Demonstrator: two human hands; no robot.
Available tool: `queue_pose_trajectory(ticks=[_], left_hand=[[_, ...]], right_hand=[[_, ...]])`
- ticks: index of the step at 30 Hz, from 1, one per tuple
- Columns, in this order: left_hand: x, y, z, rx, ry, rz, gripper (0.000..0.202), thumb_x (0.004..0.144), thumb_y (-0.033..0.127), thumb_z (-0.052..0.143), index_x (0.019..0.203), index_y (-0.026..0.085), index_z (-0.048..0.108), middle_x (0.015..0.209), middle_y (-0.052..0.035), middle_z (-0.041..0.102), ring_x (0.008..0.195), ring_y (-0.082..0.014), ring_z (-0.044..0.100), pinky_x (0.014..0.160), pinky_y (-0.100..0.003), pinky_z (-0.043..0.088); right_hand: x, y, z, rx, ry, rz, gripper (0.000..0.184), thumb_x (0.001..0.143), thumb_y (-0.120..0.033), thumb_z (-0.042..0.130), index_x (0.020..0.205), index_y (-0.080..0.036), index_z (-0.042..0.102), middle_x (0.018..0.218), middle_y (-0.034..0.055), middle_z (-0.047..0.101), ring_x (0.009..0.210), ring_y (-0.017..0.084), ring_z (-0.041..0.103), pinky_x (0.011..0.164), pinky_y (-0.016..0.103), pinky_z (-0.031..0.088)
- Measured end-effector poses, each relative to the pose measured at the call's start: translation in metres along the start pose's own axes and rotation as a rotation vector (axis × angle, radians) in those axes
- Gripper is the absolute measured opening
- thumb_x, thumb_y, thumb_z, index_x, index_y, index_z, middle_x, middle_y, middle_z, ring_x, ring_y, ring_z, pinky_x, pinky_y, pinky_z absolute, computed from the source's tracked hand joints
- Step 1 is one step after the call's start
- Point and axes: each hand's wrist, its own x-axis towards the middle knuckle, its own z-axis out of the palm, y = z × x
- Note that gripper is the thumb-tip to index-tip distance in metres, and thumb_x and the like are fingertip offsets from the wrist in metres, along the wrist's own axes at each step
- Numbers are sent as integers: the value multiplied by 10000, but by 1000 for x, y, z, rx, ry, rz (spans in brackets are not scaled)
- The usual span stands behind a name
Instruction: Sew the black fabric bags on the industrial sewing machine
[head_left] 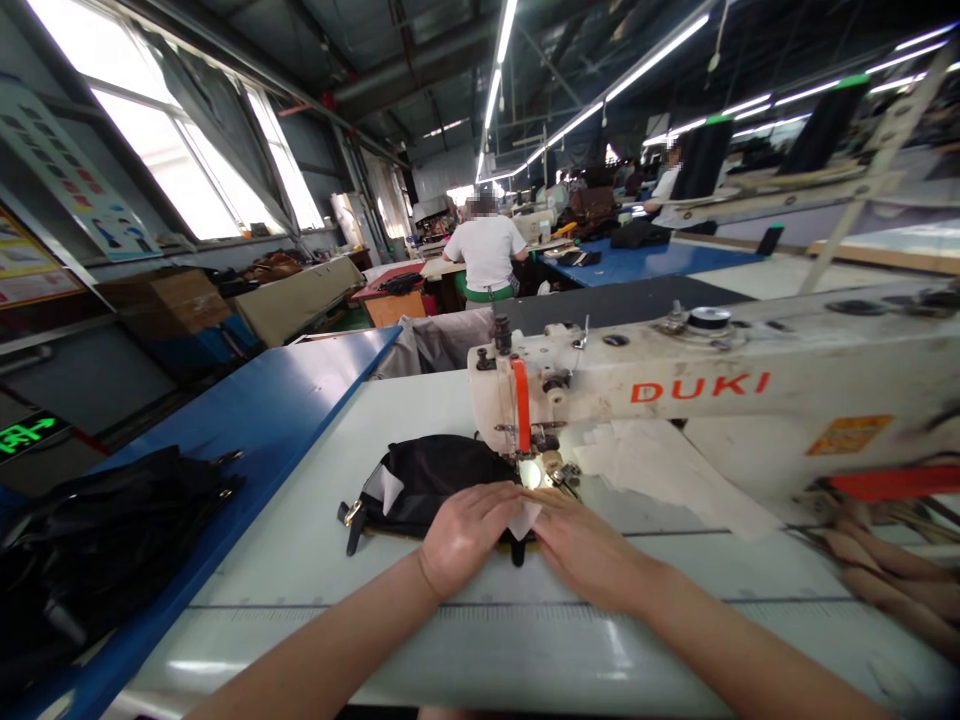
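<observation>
A black fabric bag point(442, 470) lies on the pale machine table, its right end under the needle area of a sewing machine point(592, 390). My left hand point(469, 535) presses on the bag's near right edge, fingers together and closed on it. Just right of it, my right hand point(581, 545) is also closed on that edge, its fingertips close to the lit presser foot. Between my hands a small white slip point(526, 517) sticks out. Another white piece point(390, 490) sits at the bag's left end, near a strap tab with a gold clasp point(349, 513). My fingertips partly hide the bag's edge.
White sheets point(667, 470) lie under the machine arm. Black bags point(112, 550) are piled on the blue table point(277, 400) at left. A ruler strip point(352, 612) crosses the near table. Ahead, a person in a white shirt point(486, 250) sits facing away.
</observation>
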Motion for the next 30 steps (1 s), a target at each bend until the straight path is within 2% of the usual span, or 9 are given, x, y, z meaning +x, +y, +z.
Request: queue_pose_trajectory(ticks=[2, 5, 7, 11, 15, 19, 23, 26, 30], left_hand=[[5, -3, 1, 105, -33, -18, 183, 930, 147, 416, 1012, 126, 579, 1042, -94, 645, 1005, -194, 581, 868, -348, 522], [13, -7, 4, 289, -192, -103, 171, 907, 143, 449, 831, 115, 600, 901, -101, 614, 867, -217, 555, 764, -369, 525], [18, -9, 7, 358, -280, -121, 195, 893, 138, 469, 734, 122, 581, 821, -89, 582, 801, -214, 529, 724, -369, 511], [19, -12, 9, 258, -354, -67, 225, 913, 177, 453, 726, 136, 571, 790, -64, 565, 779, -194, 511, 708, -333, 489], [11, -19, 2, 53, -374, 19, 208, 945, 209, 409, 898, 126, 593, 834, -58, 607, 824, -178, 543, 755, -318, 485], [9, -20, -4, 23, -361, 82, 234, 959, 205, 373, 993, 118, 588, 894, -73, 639, 855, -175, 567, 768, -316, 494], [14, -18, -1, 148, -346, 47, 227, 946, 212, 402, 918, 118, 606, 940, -95, 636, 881, -200, 561, 774, -350, 511], [18, -20, 5, 171, -370, 31, 241, 940, 206, 412, 833, 119, 610, 881, -97, 636, 896, -211, 558, 796, -373, 517], [16, -25, 8, 39, -370, 55, 214, 941, 201, 414, 941, 116, 610, 936, -94, 654, 949, -196, 572, 830, -346, 520]], right_hand=[[0, -1, -1, 3, -5, 18, 416, 802, -37, 405, 1189, -154, 504, 1227, 109, 567, 1172, 220, 474, 1030, 442, 343], [0, -3, -3, -2, -30, 53, 306, 807, -41, 414, 1052, -163, 549, 1042, 86, 625, 1021, 223, 540, 954, 427, 396], [0, -5, -5, -16, -39, 53, 268, 808, -40, 422, 1008, -162, 553, 1008, 85, 627, 994, 227, 541, 935, 422, 401], [-2, -6, -5, -26, -37, 48, 285, 801, -31, 429, 1020, -169, 550, 1030, 79, 621, 1034, 218, 523, 972, 403, 373], [-3, -5, -4, -35, -53, 61, 293, 786, -28, 426, 1006, -174, 554, 1019, 71, 627, 1022, 206, 530, 986, 391, 362], [-3, -4, -3, -34, -51, 60, 283, 776, -23, 427, 977, -173, 559, 1011, 71, 634, 1021, 201, 536, 995, 385, 358], [-4, -3, -2, -29, -34, 57, 297, 798, -36, 433, 1034, -163, 561, 1102, 85, 621, 1101, 204, 506, 1028, 385, 336], [-5, -3, -3, -30, -30, 47, 345, 811, -44, 431, 1113, -163, 550, 1167, 93, 603, 1148, 213, 486, 1035, 406, 332], [-3, -4, -4, -32, -34, 44, 333, 821, -46, 427, 1109, -149, 561, 1144, 99, 614, 1135, 210, 500, 1036, 393, 336]])
